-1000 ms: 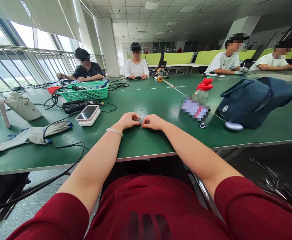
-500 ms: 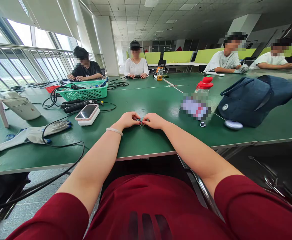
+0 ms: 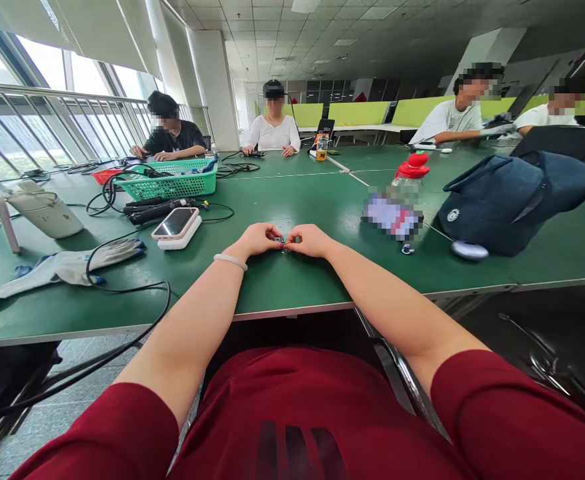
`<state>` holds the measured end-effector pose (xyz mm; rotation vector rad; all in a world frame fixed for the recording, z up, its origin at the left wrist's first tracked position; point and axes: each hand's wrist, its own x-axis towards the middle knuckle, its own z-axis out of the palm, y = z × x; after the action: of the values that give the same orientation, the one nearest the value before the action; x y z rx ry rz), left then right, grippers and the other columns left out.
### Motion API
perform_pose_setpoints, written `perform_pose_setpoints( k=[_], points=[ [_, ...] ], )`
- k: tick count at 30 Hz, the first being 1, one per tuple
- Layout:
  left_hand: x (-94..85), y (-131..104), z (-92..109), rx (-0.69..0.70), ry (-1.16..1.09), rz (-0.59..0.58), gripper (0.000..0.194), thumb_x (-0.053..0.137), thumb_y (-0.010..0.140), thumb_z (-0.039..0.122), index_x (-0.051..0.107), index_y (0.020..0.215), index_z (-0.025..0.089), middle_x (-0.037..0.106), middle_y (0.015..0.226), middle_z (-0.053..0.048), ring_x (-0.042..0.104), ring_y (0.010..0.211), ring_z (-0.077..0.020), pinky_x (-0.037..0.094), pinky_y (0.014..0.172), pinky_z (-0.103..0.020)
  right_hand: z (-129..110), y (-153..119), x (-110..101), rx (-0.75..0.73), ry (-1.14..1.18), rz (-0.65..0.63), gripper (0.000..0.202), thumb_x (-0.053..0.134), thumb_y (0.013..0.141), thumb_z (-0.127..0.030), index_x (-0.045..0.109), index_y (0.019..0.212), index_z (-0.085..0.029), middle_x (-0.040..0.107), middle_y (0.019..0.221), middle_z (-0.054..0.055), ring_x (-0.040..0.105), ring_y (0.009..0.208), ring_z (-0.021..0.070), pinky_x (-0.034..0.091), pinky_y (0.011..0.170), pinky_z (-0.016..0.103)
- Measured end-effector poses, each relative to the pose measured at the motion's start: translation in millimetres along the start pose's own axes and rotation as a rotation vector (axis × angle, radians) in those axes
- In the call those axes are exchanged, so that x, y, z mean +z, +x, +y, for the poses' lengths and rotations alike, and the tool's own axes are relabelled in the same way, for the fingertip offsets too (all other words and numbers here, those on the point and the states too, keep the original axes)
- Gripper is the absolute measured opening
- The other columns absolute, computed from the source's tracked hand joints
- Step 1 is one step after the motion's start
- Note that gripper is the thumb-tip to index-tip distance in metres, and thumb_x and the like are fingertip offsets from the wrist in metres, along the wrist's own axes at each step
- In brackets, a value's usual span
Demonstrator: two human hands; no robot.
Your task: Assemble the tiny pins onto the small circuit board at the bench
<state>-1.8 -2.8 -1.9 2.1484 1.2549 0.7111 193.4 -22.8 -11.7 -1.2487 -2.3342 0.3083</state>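
Both of my hands meet over the green table [image 3: 292,280], near its front edge. My left hand [image 3: 259,239] is closed, its fingertips pinching a small shiny metal piece [image 3: 283,243], silvery and too small to name. From the other side my right hand [image 3: 310,241] pinches at the same piece, thumb and fingers together. Fingers cover most of it. To the left of my left hand, a phone in a pink case [image 3: 176,224] lies on a white box [image 3: 182,241].
At left are a grey-white glove [image 3: 79,263], black cables, a green basket [image 3: 172,183] and a tilted off-white container [image 3: 47,210]. At right lie a dark blue bag [image 3: 512,200], a red-lidded bottle [image 3: 415,167] and a white oval object [image 3: 469,251]. Several people sit around the table.
My hands stay nearly in place on the small metal piece. At the far right a co-worker's gloved hand has reached out, and a dark laptop-like panel has come into view behind the bag.
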Motion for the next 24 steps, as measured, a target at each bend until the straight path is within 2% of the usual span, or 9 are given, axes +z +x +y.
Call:
perform_pose_setpoints(
  k=[4,10,17,24],
  points=[
    [0.2,1.2,-3.1,0.021,0.005,-0.003,0.033,0.076,0.055,0.032,0.068,0.083,0.016,0.068,0.076,-0.004,0.06,0.071,-0.0167,0.045,0.069,-0.03,-1.6,-0.6,0.3,0.003,-0.009,0.007,0.011,0.064,0.077,-0.027,0.07,0.075,-0.018,0.063,0.075,0.0,0.051,0.067,0.0107,0.036,0.065,0.023],
    [2.1,0.5,1.0,0.024,-0.083,-0.001,0.032,0.078,0.053,0.031,0.066,0.078,0.016,0.068,0.073,-0.004,0.06,0.068,-0.0162,0.045,0.067,-0.031,-5.4,0.8,1.4,-0.038,-0.023,0.127,0.014,0.058,0.084,-0.026,0.068,0.08,-0.016,0.063,0.082,0.003,0.052,0.071,0.0121,0.036,0.069,0.024],
    [2.8,-0.7,2.9,0.046,-0.159,-0.052,0.028,0.077,0.053,0.029,0.065,0.075,0.016,0.069,0.072,-0.003,0.061,0.066,-0.0157,0.045,0.067,-0.031,-5.1,2.7,7.4,-0.096,-0.049,0.14,0.013,0.056,0.086,-0.025,0.066,0.085,-0.017,0.062,0.086,0.004,0.052,0.075,0.0137,0.037,0.071,0.025],
    [2.1,-1.4,5.0,0.055,-0.196,-0.058,0.027,0.079,0.052,0.027,0.064,0.072,0.016,0.069,0.071,-0.003,0.062,0.067,-0.0157,0.048,0.07,-0.032,-9.4,1.6,3.5,-0.066,-0.026,0.146,0.012,0.057,0.085,-0.024,0.067,0.083,-0.018,0.062,0.084,0.003,0.052,0.072,0.0131,0.037,0.07,0.025]
  ],
)
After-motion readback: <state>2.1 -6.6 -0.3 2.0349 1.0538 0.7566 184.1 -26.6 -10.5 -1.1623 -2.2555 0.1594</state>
